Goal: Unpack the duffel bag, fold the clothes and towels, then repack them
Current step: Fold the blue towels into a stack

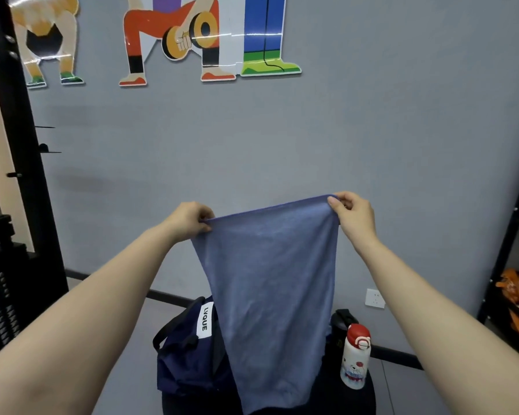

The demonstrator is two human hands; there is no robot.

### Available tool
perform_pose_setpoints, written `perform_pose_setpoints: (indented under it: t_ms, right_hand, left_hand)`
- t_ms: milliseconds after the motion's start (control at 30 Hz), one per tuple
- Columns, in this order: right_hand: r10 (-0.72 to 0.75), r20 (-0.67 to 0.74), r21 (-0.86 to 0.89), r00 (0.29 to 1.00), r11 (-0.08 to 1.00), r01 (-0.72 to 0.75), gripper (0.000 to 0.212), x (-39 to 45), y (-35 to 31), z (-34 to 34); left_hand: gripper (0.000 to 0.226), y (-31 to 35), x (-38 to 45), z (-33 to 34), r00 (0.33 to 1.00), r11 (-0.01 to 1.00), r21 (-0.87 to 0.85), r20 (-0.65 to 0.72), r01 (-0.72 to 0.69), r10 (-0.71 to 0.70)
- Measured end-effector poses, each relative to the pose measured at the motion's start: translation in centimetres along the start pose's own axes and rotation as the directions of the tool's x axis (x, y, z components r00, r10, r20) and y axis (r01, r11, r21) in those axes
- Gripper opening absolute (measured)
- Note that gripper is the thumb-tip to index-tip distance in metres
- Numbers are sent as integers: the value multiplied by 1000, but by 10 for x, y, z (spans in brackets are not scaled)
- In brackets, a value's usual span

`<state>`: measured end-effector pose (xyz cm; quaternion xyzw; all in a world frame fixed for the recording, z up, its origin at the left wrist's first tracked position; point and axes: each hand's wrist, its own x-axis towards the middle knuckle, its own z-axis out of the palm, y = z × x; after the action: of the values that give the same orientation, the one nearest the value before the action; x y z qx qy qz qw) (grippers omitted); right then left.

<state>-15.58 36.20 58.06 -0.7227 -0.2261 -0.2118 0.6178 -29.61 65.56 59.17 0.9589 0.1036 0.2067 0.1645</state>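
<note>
Head view: looks forward and down past two bare forearms toward a grey wall.
Wall (372, 130): grey, filling most of the picture, with coloured cut-out figures of people exercising (174, 37) along the top and a white socket (374, 298) low on the right.
Black rack (15, 145): upright frame at the left edge, with dark weights stacked at its foot.
Towel (270, 283): blue-grey cloth held up in the air at mid-frame, top edge stretched between both hands, the rest hanging straight down and narrowing toward its lower end, which drops in front of the bag.
Duffel bag (186, 360): navy, with a white label reading LVQUE, sitting on a dark round surface (327, 396) below the towel and partly hidden by it.
Left hand (189, 220): raised, fingers curled, pinching the towel's top left corner.
Right hand (354, 217): raised a little higher, thumb and fingers pinching the top right corner.
White bottle (355, 356): upright, red cap, bear print, just to the right of the towel.
Black bottle (340, 320): just behind the white one, mostly covered.
</note>
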Motion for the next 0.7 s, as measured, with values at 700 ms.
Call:
perform_pose_setpoints:
  t_ms: [700]
  right_hand:
    - [75,-79,2,994,997,-76,8,-39,16,-57]
  left_hand:
    - [8,11,-20,34,972,807,-590,-180,15,-149]
